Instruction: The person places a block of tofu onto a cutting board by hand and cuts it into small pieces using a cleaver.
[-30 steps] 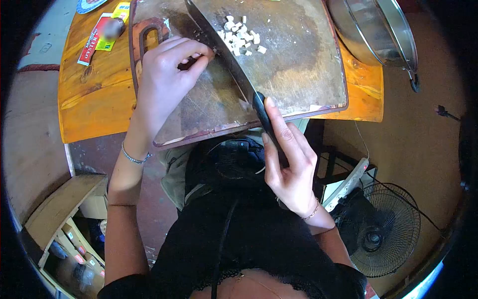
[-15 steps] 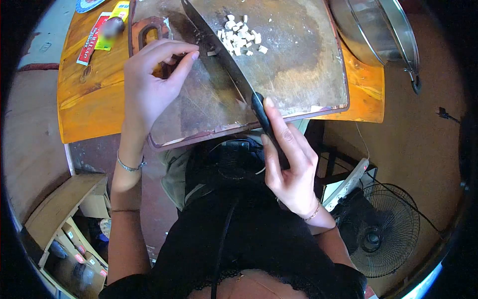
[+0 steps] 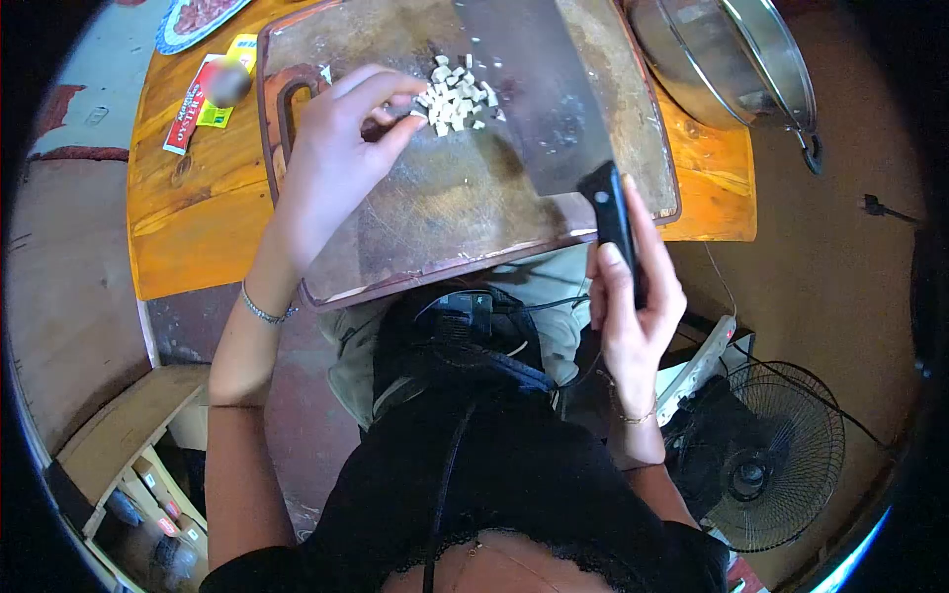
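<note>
My right hand is wrapped round the black handle of a cleaver. Its broad blade shows its flat side over the right half of the wooden cutting board, with small bits stuck to the metal. My left hand reaches over the board, thumb and fingers drawn together at the left edge of a pile of small white cubes. Whatever those fingertips pinch is too small and too covered to make out.
A red oyster sauce packet and a yellow packet lie left of the board. Beyond them is a plate of pinkish meat. A large metal pot stands at the right; a fan is below on the floor.
The cleaver has moved right, away from the left hand, and turned from edge-on to show its flat side. My left hand has shifted right to the cubes, which now lie lower and further left.
</note>
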The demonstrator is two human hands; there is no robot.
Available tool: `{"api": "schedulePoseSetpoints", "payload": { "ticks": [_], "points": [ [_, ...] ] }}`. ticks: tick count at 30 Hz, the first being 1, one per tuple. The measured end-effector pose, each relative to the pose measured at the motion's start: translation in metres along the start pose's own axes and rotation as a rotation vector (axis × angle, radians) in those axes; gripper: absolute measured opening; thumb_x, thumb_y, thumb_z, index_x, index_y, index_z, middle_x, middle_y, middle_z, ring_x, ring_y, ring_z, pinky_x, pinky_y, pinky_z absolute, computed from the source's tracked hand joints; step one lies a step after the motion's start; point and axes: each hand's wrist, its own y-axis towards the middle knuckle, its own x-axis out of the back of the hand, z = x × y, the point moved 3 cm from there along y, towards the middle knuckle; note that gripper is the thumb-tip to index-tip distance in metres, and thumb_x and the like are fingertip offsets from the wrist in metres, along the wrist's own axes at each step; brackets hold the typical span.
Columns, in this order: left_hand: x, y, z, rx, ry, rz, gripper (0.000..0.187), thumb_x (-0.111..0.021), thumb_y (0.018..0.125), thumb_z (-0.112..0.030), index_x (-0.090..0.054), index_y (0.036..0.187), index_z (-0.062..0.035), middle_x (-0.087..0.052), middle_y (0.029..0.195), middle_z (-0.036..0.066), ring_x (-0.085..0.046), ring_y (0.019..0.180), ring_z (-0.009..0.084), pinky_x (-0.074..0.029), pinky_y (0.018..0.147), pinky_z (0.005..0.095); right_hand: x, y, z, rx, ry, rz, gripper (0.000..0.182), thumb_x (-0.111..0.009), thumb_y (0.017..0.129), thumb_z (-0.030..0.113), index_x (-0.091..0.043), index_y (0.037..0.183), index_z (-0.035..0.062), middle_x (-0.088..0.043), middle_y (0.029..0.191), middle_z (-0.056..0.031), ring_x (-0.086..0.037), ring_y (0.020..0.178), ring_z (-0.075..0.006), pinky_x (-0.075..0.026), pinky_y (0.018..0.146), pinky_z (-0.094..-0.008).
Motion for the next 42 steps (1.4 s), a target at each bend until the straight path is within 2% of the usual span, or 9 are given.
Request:
{"api": "schedulePoseSetpoints", "payload": {
  "ticks": [2, 6, 9, 15, 21, 29, 32, 35, 42],
  "points": [
    [-0.002, 0.007, -0.001, -0.014, 0.015, -0.038, 0.036, -0.071, 0.079, -0.007, -0.061, 0.114, -0.0055, -0.061, 0.102, 0.010, -0.063, 0.086, 0.0190, -0.053, 0.074, 0.0273, 0.009, 0.004, -0.005, -0.077, 0.052, -0.045, 0.046, -0.050, 0.091, 0.003, -0.049, 0.137, 0.0055, -0.056, 0.074, 0.0017, -0.046, 0.060, -0.0026, -0.039, 0.056, -0.0189],
    [-0.008, 0.008, 0.003, 0.038, -0.004, -0.023, 0.052, -0.071, 0.080, -0.012, -0.055, 0.129, -0.0107, -0.058, 0.114, 0.011, -0.060, 0.096, 0.0213, -0.051, 0.082, 0.0304, 0.017, 0.005, -0.015, -0.175, 0.123, -0.065, 0.048, -0.051, 0.091, 0.002, -0.048, 0.138, 0.0099, -0.053, 0.072, 0.0039, -0.039, 0.055, -0.0001, -0.032, 0.050, -0.0162],
    [-0.005, 0.012, -0.005, 0.056, 0.096, 0.136, 0.056, -0.073, 0.078, -0.009, -0.055, 0.131, -0.0085, -0.058, 0.122, 0.010, -0.059, 0.102, 0.0191, -0.050, 0.086, 0.0292, 0.013, 0.003, -0.022, -0.204, 0.131, -0.048, 0.048, -0.052, 0.091, 0.002, -0.048, 0.138, 0.0106, -0.052, 0.073, 0.0043, -0.038, 0.055, 0.0001, -0.032, 0.050, -0.0161],
    [-0.008, 0.014, 0.004, 0.134, -0.124, 0.189, 0.050, -0.071, 0.079, -0.003, -0.058, 0.127, -0.0064, -0.057, 0.123, 0.008, -0.059, 0.101, 0.0155, -0.051, 0.087, 0.0266, -0.015, -0.001, -0.023, -0.176, 0.156, 0.068, 0.049, -0.051, 0.092, 0.004, -0.044, 0.140, 0.0071, -0.054, 0.073, 0.0032, -0.045, 0.064, -0.0036, -0.040, 0.060, -0.0184],
    [-0.016, 0.017, 0.009, 0.133, -0.323, 0.108, 0.040, -0.064, 0.082, 0.005, -0.061, 0.121, -0.0023, -0.057, 0.121, 0.008, -0.060, 0.100, 0.0142, -0.053, 0.087, 0.0252, -0.025, -0.002, -0.022, -0.320, 0.447, 0.107, 0.048, -0.050, 0.095, 0.005, -0.041, 0.142, 0.0100, -0.050, 0.070, 0.0045, -0.038, 0.047, -0.0001, -0.031, 0.042, -0.0160],
    [-0.009, 0.028, -0.015, 0.013, -0.213, 0.148, 0.029, -0.063, 0.085, 0.001, -0.065, 0.114, -0.0019, -0.061, 0.119, 0.010, -0.060, 0.104, 0.0144, -0.053, 0.086, 0.0253, -0.031, 0.001, -0.024, -0.369, 0.701, 0.194, 0.048, -0.048, 0.096, 0.005, -0.039, 0.143, 0.0093, -0.053, 0.074, -0.0006, -0.035, 0.039, -0.0020, -0.026, 0.032, -0.0183],
    [0.004, 0.031, -0.023, 0.096, -0.284, 0.126, 0.027, -0.059, 0.090, -0.005, -0.064, 0.117, -0.0021, -0.062, 0.118, 0.009, -0.059, 0.103, 0.0122, -0.050, 0.086, 0.0247, -0.024, 0.004, -0.027, -0.389, 0.752, 0.205, 0.047, -0.048, 0.096, 0.005, -0.039, 0.142, 0.0083, -0.053, 0.073, -0.0019, -0.034, 0.039, -0.0026, -0.025, 0.030, -0.0189],
    [0.021, 0.032, -0.018, 0.043, -0.289, -0.027, 0.026, -0.061, 0.089, -0.003, -0.066, 0.115, -0.0022, -0.064, 0.111, 0.007, -0.059, 0.096, 0.0102, -0.049, 0.081, 0.0225, -0.013, 0.008, -0.019, -0.404, 0.772, 0.207, 0.045, -0.048, 0.096, 0.006, -0.043, 0.140, 0.0082, -0.053, 0.073, -0.0030, -0.034, 0.038, -0.0030, -0.025, 0.030, -0.0187],
    [0.029, 0.018, -0.004, 0.089, -0.188, 0.016, 0.027, -0.062, 0.088, -0.001, -0.066, 0.115, -0.0030, -0.065, 0.110, 0.007, -0.060, 0.095, 0.0105, -0.049, 0.078, 0.0214, 0.063, 0.026, 0.019, -0.280, 0.753, 0.070, 0.045, -0.050, 0.093, 0.010, -0.045, 0.138, 0.0066, -0.055, 0.072, -0.0044, -0.032, 0.036, -0.0013, -0.022, 0.029, -0.0170]
  ]
}}
